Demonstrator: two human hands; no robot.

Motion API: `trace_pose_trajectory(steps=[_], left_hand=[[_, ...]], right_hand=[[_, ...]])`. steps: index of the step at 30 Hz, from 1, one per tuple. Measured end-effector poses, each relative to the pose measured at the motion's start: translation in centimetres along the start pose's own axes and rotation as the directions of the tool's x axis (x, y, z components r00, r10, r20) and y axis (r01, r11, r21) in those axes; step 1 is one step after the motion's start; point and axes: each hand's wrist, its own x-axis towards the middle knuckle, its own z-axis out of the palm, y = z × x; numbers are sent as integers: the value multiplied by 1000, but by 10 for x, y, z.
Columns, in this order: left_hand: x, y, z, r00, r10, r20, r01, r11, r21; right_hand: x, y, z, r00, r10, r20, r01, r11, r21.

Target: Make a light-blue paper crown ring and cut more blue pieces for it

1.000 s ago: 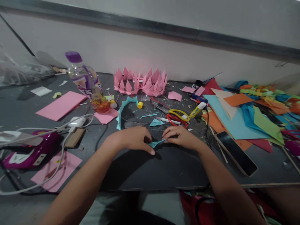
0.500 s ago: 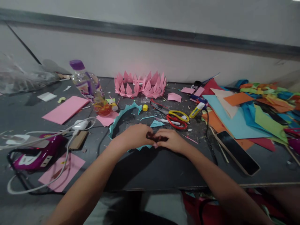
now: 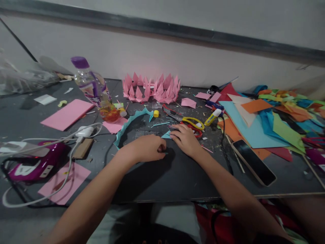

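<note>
A light-blue zigzag-edged paper strip [image 3: 123,128] curves across the dark table and runs behind my left hand [image 3: 149,148]. That hand is closed, with a sliver of blue paper showing at its fingertips; the rest of the strip there is hidden. My right hand [image 3: 187,140] lies over the table with its fingers stretched out. Its fingertips touch or nearly touch a small folded light-blue paper piece [image 3: 166,135]. Just beyond it lie scissors [image 3: 193,122] with red and yellow handles, partly covered by the hand. A yellow cap [image 3: 156,113] sits by the strip's far end.
A pink pointed paper ring [image 3: 151,89] stands near the wall. Left are a tilted-looking bottle [image 3: 95,91], pink paper [image 3: 67,114], white cables and a magenta device [image 3: 38,162]. Right are a glue stick [image 3: 212,117], a phone [image 3: 254,162] and coloured paper sheets [image 3: 254,130].
My right hand has left my left hand and moved up and right to the small blue paper piece, its fingers extending. My left hand stays low with the strip; the view shifts slightly.
</note>
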Motion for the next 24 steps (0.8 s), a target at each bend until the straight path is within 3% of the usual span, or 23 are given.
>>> trace_pose_trajectory(steps=[7, 12, 15, 17, 20, 22, 24], left_hand=[[1, -5, -3, 995, -37, -97, 43, 997, 62], [3, -11, -1, 990, -68, -127, 78, 994, 80], [3, -9, -2, 988, -88, -129, 94, 995, 42], [3, -5, -4, 974, -138, -180, 143, 990, 17], [3, 1, -7, 924, -215, -316, 214, 976, -37], [4, 5, -7, 887, -239, -396, 216, 971, -102], [6, 9, -5, 862, -239, -446, 173, 968, -184]], right_hand=[[-2, -1, -4, 999, -6, 40, -1, 985, 175], [-5, -6, -7, 987, 52, 150, -98, 943, 318], [-5, -7, -9, 986, 104, 132, -151, 890, 430], [-5, -7, -10, 979, 175, 100, -201, 824, 529], [-4, -5, -10, 945, 322, 59, -261, 630, 731], [-3, -5, -12, 916, 400, 33, -251, 508, 824], [-3, -6, -16, 902, 431, 27, -241, 450, 860]])
